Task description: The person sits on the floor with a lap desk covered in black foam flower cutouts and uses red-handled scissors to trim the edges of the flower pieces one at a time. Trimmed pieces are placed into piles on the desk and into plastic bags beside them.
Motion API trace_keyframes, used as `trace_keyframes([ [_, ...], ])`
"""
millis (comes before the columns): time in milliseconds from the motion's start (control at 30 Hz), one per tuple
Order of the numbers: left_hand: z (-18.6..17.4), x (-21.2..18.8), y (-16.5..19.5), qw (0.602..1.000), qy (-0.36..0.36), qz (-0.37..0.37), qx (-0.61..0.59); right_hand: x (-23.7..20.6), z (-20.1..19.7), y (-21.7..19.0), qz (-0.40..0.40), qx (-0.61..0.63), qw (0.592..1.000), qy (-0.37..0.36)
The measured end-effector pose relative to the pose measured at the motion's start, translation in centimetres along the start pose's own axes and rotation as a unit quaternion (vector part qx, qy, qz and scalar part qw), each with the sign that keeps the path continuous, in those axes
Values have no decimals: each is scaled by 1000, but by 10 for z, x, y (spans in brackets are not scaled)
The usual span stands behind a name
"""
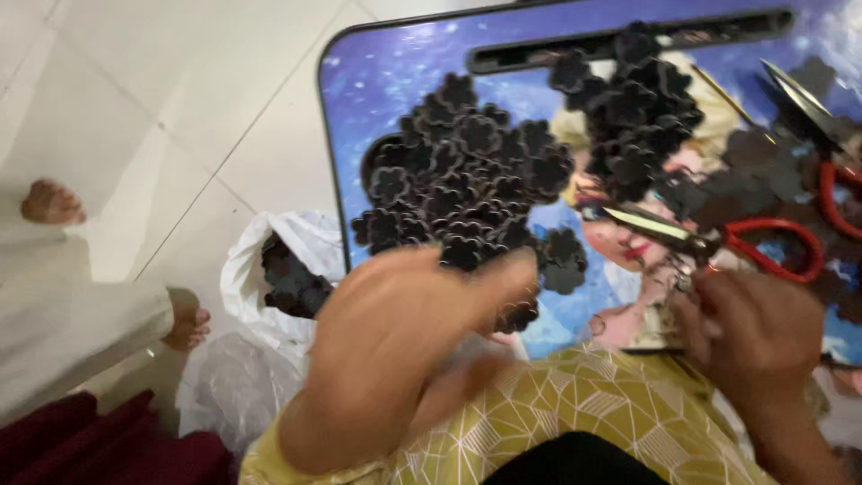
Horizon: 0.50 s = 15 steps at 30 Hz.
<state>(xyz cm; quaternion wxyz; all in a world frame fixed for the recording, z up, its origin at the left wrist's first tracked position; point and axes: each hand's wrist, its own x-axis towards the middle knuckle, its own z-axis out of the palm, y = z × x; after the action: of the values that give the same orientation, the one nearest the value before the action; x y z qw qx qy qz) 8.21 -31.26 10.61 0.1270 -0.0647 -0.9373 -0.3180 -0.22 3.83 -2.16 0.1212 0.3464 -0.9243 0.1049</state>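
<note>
**Handling note: dark flower cut-outs on the lap tray**

Mostly, your material is a heap of flat, dark flower-shaped pieces spread on the picture-printed tray across your lap. A second clump sits further right, near the slot handle at the tray's far edge. More of the same pieces lie in a white plastic bag on the floor, just beside the tray's left edge.

Your left hand hovers at the near rim of the main heap, fingers curled and close together, tips touching or almost touching the nearest pieces; blur makes it impossible to tell whether one is pinched. Your right hand is closed around something small and thin near the red-handled scissors, which lie on the tray with their blades apart. What it holds cannot be made out.

Judgement on handling: the pieces look thin, very light and soft-edged, probably felt or foam. Expect them to cling together and lift in clusters. The scalloped petals would likely bend or tear if tugged. Take one piece by its centre, or by a single lobe, between thumb and forefinger. Peel it off the heap's edge rather than digging into the middle.

A second pair of scissors lies at the far right.
</note>
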Motion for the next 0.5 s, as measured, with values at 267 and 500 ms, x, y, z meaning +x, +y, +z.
trace_keyframes([
  [267,122,5,-11,998,-31,7,55,-9,-17,50,90,-2,988,-125],
  [500,159,10,-28,989,-24,-50,136,22,-26,50,179,-44,944,-275],
])
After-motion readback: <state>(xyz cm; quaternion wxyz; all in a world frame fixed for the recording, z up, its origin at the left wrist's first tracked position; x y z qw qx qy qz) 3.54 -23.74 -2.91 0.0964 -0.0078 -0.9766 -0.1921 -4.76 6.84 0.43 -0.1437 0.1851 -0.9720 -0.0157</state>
